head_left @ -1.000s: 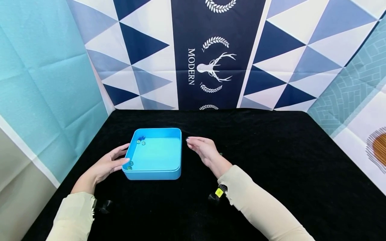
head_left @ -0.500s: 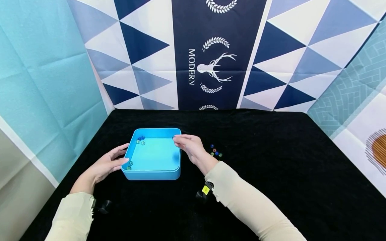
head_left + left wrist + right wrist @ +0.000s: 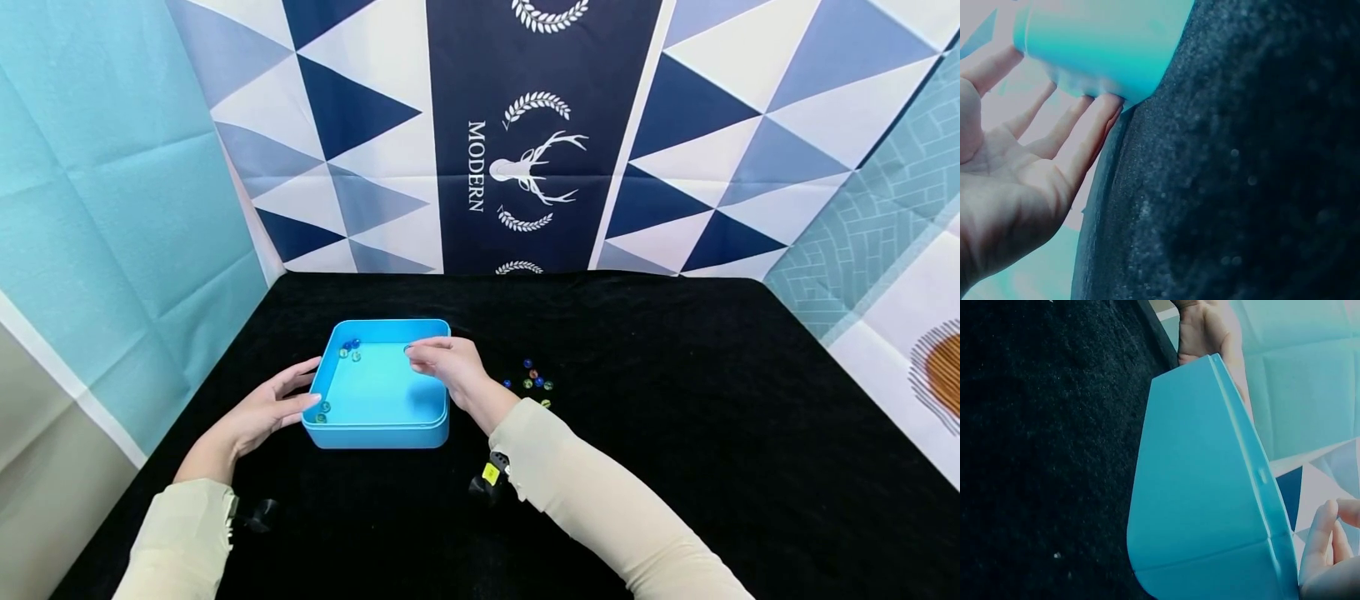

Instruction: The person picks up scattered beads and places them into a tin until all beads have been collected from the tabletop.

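Note:
A square light-blue box (image 3: 384,437) stands on the black cloth. At its left side is my left hand (image 3: 262,410), fingers extended; the left wrist view shows their fingertips against the box wall (image 3: 1104,56). The thumb lies at the rim. My right hand (image 3: 453,369) is over the right part of the box, pinching a small dark marble (image 3: 408,348) between thumb and fingertips. In the right wrist view only part of that hand (image 3: 1329,556) shows above the rim. Inside the box, blue marbles (image 3: 356,343) and greenish clear marbles (image 3: 321,418) lie along the left side.
Several loose marbles (image 3: 538,382), blue, green and orange, lie on the black cloth (image 3: 660,417) right of the box, near the right forearm. Behind the table hangs a patterned curtain (image 3: 517,142), with light-blue fabric (image 3: 112,167) at the left.
My right hand has moved left from beside the box to over its interior, carrying the marble. Loose marbles behind it have come into view. The left hand stays at the box.

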{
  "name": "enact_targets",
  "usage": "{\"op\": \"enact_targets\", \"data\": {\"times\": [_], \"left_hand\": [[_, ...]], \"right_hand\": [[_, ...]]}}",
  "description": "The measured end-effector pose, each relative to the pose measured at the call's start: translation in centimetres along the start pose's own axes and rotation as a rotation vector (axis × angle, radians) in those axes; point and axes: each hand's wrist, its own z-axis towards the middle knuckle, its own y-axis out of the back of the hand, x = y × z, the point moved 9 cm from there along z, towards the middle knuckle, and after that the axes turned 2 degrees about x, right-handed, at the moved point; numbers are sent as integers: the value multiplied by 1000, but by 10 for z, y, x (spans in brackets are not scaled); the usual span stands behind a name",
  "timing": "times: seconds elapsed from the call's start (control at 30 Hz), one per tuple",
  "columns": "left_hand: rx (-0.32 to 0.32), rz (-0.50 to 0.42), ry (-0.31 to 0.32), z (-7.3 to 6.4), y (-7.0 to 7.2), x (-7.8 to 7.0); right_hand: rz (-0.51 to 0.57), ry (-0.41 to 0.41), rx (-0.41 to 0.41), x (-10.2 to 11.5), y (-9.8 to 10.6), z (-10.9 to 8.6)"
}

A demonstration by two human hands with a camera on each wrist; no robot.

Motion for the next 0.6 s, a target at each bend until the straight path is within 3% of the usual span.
{"op": "enact_targets", "data": {"times": [0.6], "left_hand": [[-4, -6, 3, 0, -1, 0]], "right_hand": [[53, 23, 39, -4, -2, -6]]}}
